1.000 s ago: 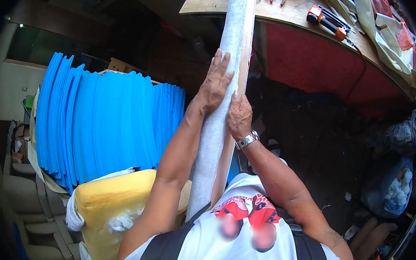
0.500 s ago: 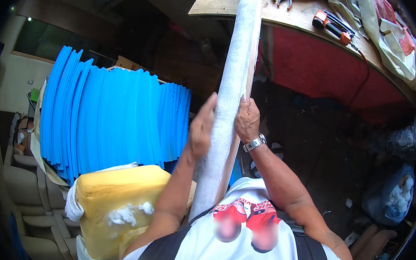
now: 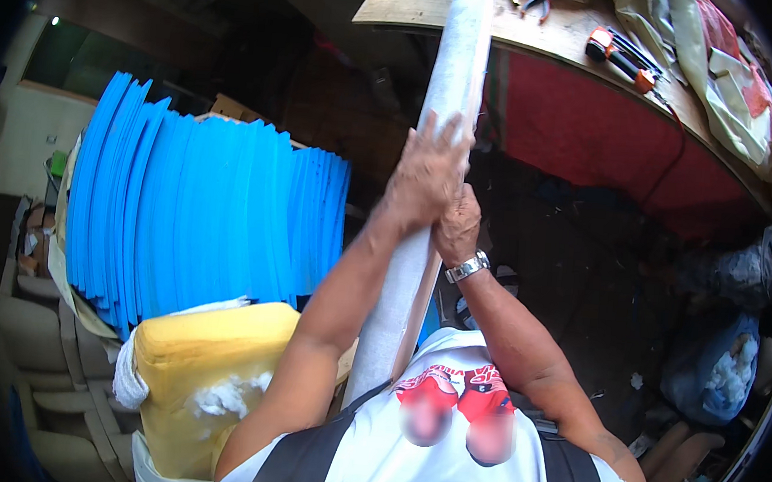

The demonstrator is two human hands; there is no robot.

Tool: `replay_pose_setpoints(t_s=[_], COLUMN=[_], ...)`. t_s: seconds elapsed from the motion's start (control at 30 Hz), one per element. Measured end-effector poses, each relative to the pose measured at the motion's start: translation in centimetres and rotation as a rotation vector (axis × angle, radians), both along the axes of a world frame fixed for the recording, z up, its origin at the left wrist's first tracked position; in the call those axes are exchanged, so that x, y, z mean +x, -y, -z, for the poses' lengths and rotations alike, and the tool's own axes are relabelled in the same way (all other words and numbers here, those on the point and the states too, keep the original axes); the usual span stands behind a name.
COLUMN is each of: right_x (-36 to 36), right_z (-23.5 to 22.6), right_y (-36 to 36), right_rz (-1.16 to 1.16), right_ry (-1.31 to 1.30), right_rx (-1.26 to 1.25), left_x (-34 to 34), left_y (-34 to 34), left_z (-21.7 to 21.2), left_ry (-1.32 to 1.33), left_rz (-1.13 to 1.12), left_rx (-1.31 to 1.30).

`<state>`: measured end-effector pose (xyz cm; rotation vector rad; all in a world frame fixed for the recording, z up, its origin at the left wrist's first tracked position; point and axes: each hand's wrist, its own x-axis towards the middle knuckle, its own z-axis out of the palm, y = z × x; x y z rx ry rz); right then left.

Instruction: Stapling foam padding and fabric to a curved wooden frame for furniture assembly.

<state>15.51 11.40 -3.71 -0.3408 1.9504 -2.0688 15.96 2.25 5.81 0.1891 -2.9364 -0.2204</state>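
Note:
A long white foam-covered board (image 3: 453, 74) runs from my chest up to the wooden workbench (image 3: 404, 7). My left hand (image 3: 427, 176) lies flat over its white face, fingers spread and pressing on the covering. Just below it, my right hand (image 3: 456, 228), with a metal wristwatch (image 3: 467, 267), grips the board's wooden right edge. Both hands touch each other on the board.
A stack of blue foam sheets (image 3: 198, 208) stands upright at left, with a yellow foam cushion (image 3: 203, 372) in front of it. Orange-handled tools (image 3: 618, 55) and cloth (image 3: 726, 68) lie on the bench, which has a red front panel (image 3: 611, 141). A blue bag (image 3: 711, 375) sits at right.
My left hand slid down the board half a second ago and has now moved back up over the white face. The right hand stayed on the edge.

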Motion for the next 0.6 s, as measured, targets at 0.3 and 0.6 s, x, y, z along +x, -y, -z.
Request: replay_pose_setpoints(t_s=[0.3, 0.6], right_x=[2.1, 1.0], right_z=[-1.1, -0.4], right_y=[2.1, 1.9], right_rz=[-0.070, -0.043], right_ry=[-0.040, -0.040], right_rx=[0.057, 0.077], left_x=[4.3, 18.7], left_y=[4.2, -8.3], left_z=[3.1, 1.4], left_ry=[-0.191, -0.080], left_rz=[-0.367, -0.387], left_rx=[0.632, 0.277])
